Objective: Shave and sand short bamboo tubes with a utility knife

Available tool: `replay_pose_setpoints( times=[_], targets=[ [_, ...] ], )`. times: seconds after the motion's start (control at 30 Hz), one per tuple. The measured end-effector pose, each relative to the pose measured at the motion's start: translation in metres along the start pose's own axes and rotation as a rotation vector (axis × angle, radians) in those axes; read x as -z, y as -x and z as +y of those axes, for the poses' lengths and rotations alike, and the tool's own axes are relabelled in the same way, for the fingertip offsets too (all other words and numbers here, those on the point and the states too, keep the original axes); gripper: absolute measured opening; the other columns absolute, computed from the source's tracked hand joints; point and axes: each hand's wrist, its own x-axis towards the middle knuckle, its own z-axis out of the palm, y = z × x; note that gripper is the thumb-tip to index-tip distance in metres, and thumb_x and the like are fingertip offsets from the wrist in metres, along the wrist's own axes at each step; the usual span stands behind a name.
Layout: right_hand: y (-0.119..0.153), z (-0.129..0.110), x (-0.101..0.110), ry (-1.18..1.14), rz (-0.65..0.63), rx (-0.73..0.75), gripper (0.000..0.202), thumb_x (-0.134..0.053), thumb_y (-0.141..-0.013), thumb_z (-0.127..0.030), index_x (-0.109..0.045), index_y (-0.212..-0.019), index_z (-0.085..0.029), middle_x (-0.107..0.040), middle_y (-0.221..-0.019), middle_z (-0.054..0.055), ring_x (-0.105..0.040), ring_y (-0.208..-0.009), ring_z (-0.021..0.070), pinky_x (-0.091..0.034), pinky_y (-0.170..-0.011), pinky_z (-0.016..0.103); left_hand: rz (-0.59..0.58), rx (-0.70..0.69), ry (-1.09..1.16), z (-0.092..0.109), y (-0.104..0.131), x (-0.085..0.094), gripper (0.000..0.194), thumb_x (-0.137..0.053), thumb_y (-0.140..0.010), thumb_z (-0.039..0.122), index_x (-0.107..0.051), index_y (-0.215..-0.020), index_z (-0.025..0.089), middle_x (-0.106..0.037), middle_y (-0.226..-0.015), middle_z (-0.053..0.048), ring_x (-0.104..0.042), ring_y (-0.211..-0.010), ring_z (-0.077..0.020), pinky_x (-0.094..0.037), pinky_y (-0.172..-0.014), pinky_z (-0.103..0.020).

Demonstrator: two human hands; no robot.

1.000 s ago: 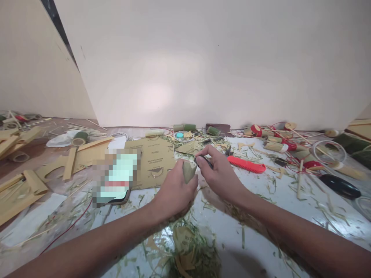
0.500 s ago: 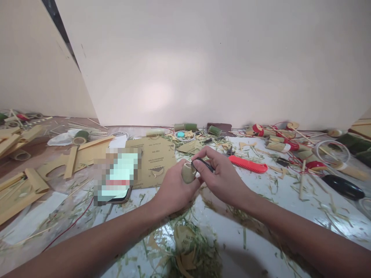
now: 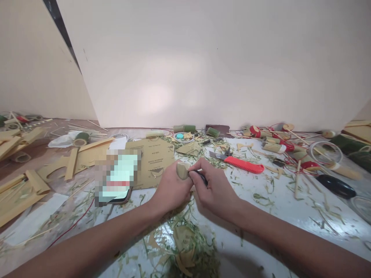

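Observation:
Wrapped around a short piece of bamboo (image 3: 182, 170) is my left hand (image 3: 171, 187), with the bamboo's pale end showing above the fingers. My right hand (image 3: 210, 181) pinches a small dark piece of what looks like sandpaper (image 3: 202, 176) against the right side of that end. Both hands meet over the middle of the work surface. Behind my left hand lies a brown-backed sheet of waterproof abrasive paper (image 3: 149, 156). A red-handled utility knife (image 3: 245, 164) rests beyond my right hand, blade pointing left.
A phone (image 3: 121, 175) lies at left, its screen blurred. Bamboo strips and cut pieces (image 3: 69, 164) spread further left. Shavings and a paper scrap (image 3: 184, 237) cover the near middle. At right are a black mouse-like object (image 3: 335, 186), a tape roll (image 3: 325, 152) and bamboo pieces with red string.
The bamboo's end has turned, so its hollow no longer shows as clearly. Both hands have shifted slightly left, and the knife's blade is now more visible.

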Motion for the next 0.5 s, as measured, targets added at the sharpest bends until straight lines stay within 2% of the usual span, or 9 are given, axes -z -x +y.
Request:
replay_pose_setpoints(
  times=[0.13,0.17,0.23,0.3,0.33,0.4,0.43,0.47,0.5],
  targets=[
    [-0.018,0.012,0.031,-0.015,0.157,-0.066,0.014,-0.044,-0.094,-0.036,-0.051,-0.095,-0.023,-0.047,-0.054,-0.007,-0.040,-0.045,0.0124,-0.029,-0.046,0.024,0.040,-0.022,-0.025,0.003,0.004,0.001,0.013,-0.057,-0.076,0.026,-0.046,-0.074,0.020,-0.052,-0.058,0.005,-0.051,-0.049,-0.0114,-0.039,-0.048,-0.023],
    [-0.022,0.015,0.041,0.032,0.123,-0.075,0.018,-0.042,-0.096,-0.038,-0.052,-0.096,-0.023,-0.048,-0.053,-0.007,-0.042,-0.045,0.0129,-0.030,-0.047,0.025,0.048,-0.046,-0.026,0.003,0.004,0.002,0.012,-0.058,-0.076,0.026,-0.047,-0.074,0.020,-0.053,-0.060,0.005,-0.052,-0.052,-0.0116,-0.041,-0.050,-0.023],
    [-0.026,0.020,0.059,0.144,-0.096,-0.072,0.027,-0.037,-0.097,-0.042,-0.054,-0.090,-0.023,-0.056,-0.056,-0.004,-0.049,-0.050,0.0145,-0.035,-0.052,0.027,0.023,-0.102,-0.013,0.004,0.005,0.005,0.011,-0.060,-0.076,0.025,-0.050,-0.078,0.020,-0.054,-0.066,0.003,-0.054,-0.059,-0.0125,-0.043,-0.056,-0.024],
    [-0.026,0.026,0.073,0.240,-0.331,-0.004,0.033,-0.034,-0.098,-0.044,-0.058,-0.088,-0.023,-0.064,-0.070,0.001,-0.057,-0.064,0.0176,-0.040,-0.060,0.029,-0.023,-0.138,0.010,0.002,0.005,0.007,0.012,-0.060,-0.077,0.027,-0.052,-0.081,0.019,-0.055,-0.069,0.003,-0.054,-0.064,-0.0132,-0.044,-0.061,-0.025],
    [-0.026,0.031,0.079,0.295,-0.399,0.033,0.035,-0.034,-0.098,-0.046,-0.060,-0.090,-0.023,-0.066,-0.079,0.003,-0.059,-0.073,0.0194,-0.041,-0.065,0.031,-0.038,-0.145,0.014,0.001,0.005,0.008,0.012,-0.060,-0.078,0.028,-0.052,-0.081,0.019,-0.054,-0.070,0.002,-0.053,-0.065,-0.0133,-0.043,-0.062,-0.025],
    [-0.026,0.044,0.090,0.447,-0.402,0.063,0.035,-0.041,-0.094,-0.052,-0.062,-0.093,-0.024,-0.066,-0.091,0.007,-0.059,-0.086,0.0232,-0.041,-0.071,0.033,-0.054,-0.149,0.008,-0.001,0.004,0.009,0.014,-0.060,-0.080,0.030,-0.051,-0.077,0.019,-0.052,-0.069,0.003,-0.051,-0.065,-0.0129,-0.042,-0.063,-0.026],
    [-0.026,0.053,0.096,0.548,-0.339,0.034,0.035,-0.050,-0.089,-0.055,-0.062,-0.097,-0.023,-0.065,-0.095,0.008,-0.059,-0.088,0.0251,-0.041,-0.070,0.034,-0.059,-0.154,0.005,-0.002,0.004,0.008,0.015,-0.060,-0.080,0.030,-0.050,-0.076,0.019,-0.052,-0.070,0.002,-0.050,-0.065,-0.0129,-0.042,-0.064,-0.026],
    [-0.028,0.062,0.101,0.656,-0.286,-0.013,0.037,-0.059,-0.082,-0.057,-0.062,-0.095,-0.022,-0.064,-0.092,0.009,-0.058,-0.083,0.0258,-0.040,-0.066,0.033,-0.068,-0.159,0.007,-0.002,0.004,0.008,0.016,-0.061,-0.080,0.030,-0.050,-0.076,0.019,-0.053,-0.071,0.002,-0.050,-0.066,-0.0129,-0.042,-0.064,-0.026],
    [-0.029,0.072,0.106,0.744,-0.285,-0.072,0.035,-0.064,-0.077,-0.054,-0.061,-0.089,-0.021,-0.063,-0.085,0.009,-0.057,-0.076,0.0252,-0.038,-0.061,0.032,-0.081,-0.159,0.013,-0.002,0.004,0.008,0.016,-0.061,-0.080,0.031,-0.051,-0.077,0.019,-0.053,-0.072,0.002,-0.051,-0.067,-0.0131,-0.042,-0.065,-0.026]
  ],
)
